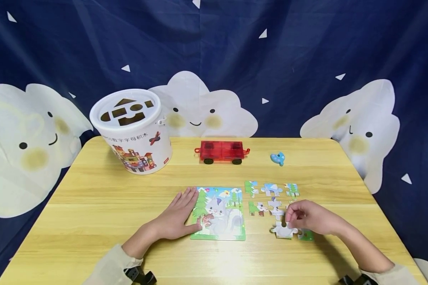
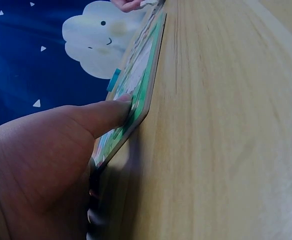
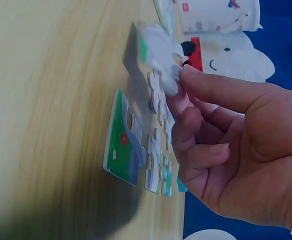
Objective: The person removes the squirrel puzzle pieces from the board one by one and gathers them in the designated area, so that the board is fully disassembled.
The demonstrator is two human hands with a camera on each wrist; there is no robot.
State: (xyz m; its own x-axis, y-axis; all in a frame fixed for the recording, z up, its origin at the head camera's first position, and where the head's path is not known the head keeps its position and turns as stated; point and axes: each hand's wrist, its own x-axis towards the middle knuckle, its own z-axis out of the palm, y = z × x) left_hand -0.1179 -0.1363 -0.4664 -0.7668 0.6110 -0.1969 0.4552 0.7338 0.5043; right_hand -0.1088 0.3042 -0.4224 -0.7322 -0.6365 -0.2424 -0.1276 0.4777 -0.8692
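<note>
My left hand (image 1: 176, 217) lies on the left side of a square board (image 1: 217, 238) with a squirrel picture, its fingers straight. In the left wrist view, the thumb (image 2: 103, 117) presses on the board's green border. My right hand (image 1: 312, 217) pinches a whitish jigsaw piece (image 1: 283, 232) between thumb and fingers. The right wrist view shows that jigsaw piece (image 3: 158, 55) tilted up over the table, slightly blurred, with a green corner. Below it lies a green-edged corner piece (image 3: 120, 147). Several other loose pieces (image 1: 272, 189) lie right of the board.
Behind the board stands a red toy wagon (image 1: 222, 151). A white bucket (image 1: 142, 146) with cut-out shapes in its lid is at the back left of the wooden table (image 1: 103, 206). A small blue piece (image 1: 278, 158) lies at the back right. A dark blue cloud curtain (image 1: 232, 47) hangs behind.
</note>
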